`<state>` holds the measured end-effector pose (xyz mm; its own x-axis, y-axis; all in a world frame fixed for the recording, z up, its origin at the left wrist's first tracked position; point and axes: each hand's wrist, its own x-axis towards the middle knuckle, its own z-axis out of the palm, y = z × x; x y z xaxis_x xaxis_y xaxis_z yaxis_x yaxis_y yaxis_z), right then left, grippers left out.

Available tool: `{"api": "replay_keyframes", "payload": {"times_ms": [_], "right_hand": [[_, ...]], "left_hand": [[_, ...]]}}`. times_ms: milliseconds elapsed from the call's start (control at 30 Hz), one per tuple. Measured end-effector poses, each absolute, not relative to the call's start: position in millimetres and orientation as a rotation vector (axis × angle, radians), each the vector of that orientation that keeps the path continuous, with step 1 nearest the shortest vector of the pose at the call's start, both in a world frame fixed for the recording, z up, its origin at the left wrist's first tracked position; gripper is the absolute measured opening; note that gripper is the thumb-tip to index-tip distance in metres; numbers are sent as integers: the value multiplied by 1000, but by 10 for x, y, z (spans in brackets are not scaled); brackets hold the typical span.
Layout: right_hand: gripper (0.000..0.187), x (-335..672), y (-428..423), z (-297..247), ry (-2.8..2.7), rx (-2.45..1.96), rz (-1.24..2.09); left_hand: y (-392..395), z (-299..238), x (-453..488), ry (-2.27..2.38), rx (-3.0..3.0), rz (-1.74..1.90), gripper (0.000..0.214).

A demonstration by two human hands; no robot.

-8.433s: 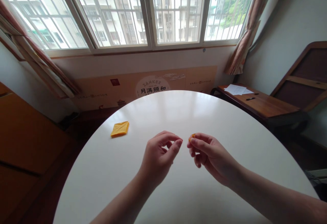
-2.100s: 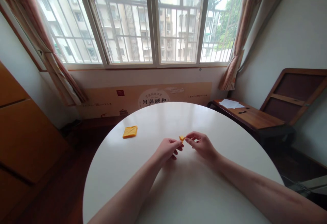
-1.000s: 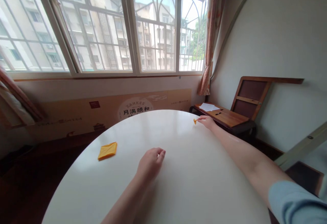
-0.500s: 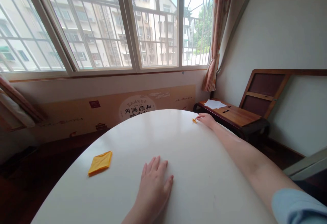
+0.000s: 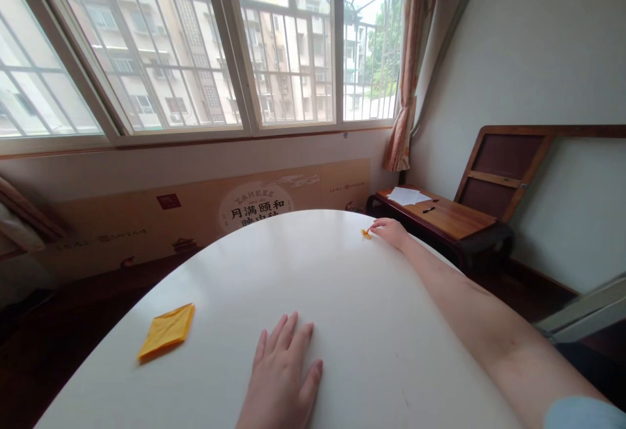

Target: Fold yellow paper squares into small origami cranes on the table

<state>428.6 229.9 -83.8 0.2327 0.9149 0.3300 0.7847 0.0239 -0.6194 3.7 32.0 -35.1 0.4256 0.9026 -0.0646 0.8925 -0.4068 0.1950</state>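
Observation:
Flat on the white round table (image 5: pixel 313 272), my left hand (image 5: pixel 283 370) rests open with its fingers apart and nothing in them. Far out near the table's back right edge, my right hand (image 5: pixel 390 232) has its fingertips pinched on a small crumpled orange-yellow piece (image 5: pixel 366 233). That piece is too small to tell its kind. A yellow square packet, folded like a cloth (image 5: pixel 166 332), lies on the left side of the table, apart from both hands.
Beyond the table's right edge stands a low wooden bench (image 5: pixel 450 217) with white papers (image 5: pixel 407 195) and small dark objects on it. A printed cardboard panel (image 5: pixel 200 217) leans below the window. A curtain (image 5: pixel 403 122) hangs at the right.
The view has shifted, so the yellow packet and my left hand appear lower and further left. My right hand stays at the small orange-yellow piece near the far edge.

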Motion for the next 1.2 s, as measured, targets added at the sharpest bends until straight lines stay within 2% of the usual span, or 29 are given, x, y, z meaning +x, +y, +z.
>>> {"api": "replay_keyframes", "payload": {"times_ms": [267, 533, 1200], "right_hand": [[30, 4196, 2200, -730, -1497, -1818, 188], [28, 4161, 2200, -718, -1482, -1953, 47], [34, 3844, 1676, -657, -1613, -2287, -95]], "left_hand": [[305, -284, 32, 1576, 2489, 29, 57], [201, -222, 124, 1617, 2478, 32, 77], [40, -192, 109, 1618, 2575, 78, 73]]}}
